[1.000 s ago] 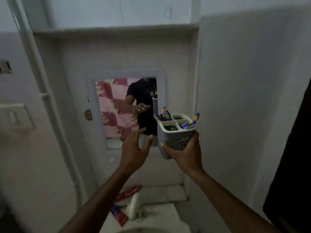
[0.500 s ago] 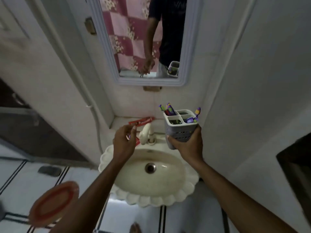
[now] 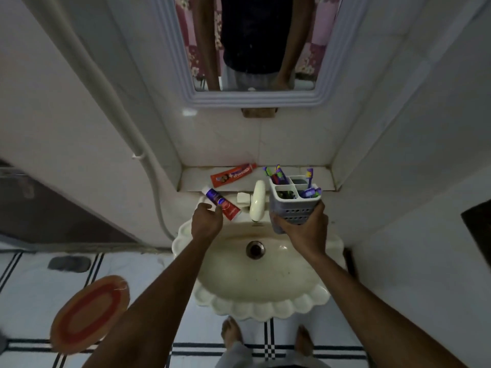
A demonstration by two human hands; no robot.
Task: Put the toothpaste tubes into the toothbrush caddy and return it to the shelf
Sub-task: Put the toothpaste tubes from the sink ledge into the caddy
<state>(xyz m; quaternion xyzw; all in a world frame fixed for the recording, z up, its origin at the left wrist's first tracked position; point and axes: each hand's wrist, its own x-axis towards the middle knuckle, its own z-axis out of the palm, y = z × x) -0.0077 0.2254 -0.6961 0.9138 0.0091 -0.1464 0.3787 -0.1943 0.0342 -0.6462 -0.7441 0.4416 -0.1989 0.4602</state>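
You can see white lettering on the red toothpaste tube (image 3: 233,174) that lies on the ledge behind the tap (image 3: 257,203), but it is upside down and too blurred to read surely. Nothing else carries readable text.

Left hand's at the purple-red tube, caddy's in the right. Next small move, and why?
Probably close the left hand on the purple-and-red toothpaste tube: its fingers reach the tube's edge but aren't wrapped around it. The right hand holds the caddy upright beside it, ready to receive.
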